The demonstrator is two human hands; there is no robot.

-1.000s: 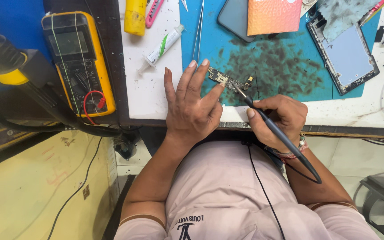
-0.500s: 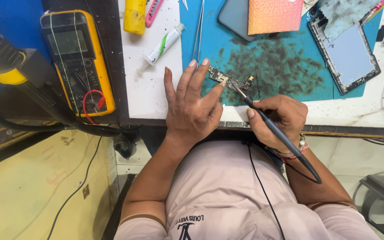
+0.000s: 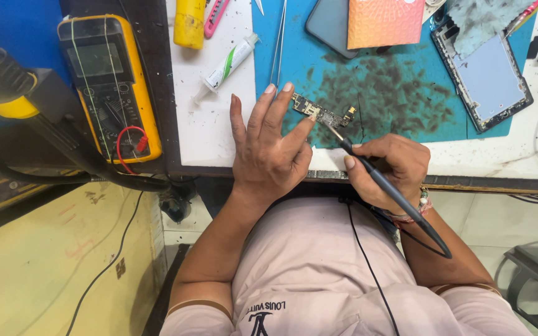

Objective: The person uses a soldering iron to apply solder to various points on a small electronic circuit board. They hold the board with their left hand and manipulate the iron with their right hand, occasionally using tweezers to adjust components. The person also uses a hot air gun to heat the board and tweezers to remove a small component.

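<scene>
A small dark circuit board (image 3: 322, 114) lies on the stained blue work mat (image 3: 406, 87). My left hand (image 3: 268, 146) rests flat on the bench with fingers spread; its fingertips press the board's left end. My right hand (image 3: 388, 169) grips a black corded soldering iron (image 3: 384, 186) like a pen. The iron's tip touches the board near its right part.
A yellow multimeter (image 3: 110, 87) sits at the left, beside a black hose (image 3: 63, 149). On the bench lie a white paste tube (image 3: 226, 65), tweezers (image 3: 278, 43), a yellow bottle (image 3: 190, 23), an orange booklet (image 3: 384, 22) and an opened phone frame (image 3: 484, 78).
</scene>
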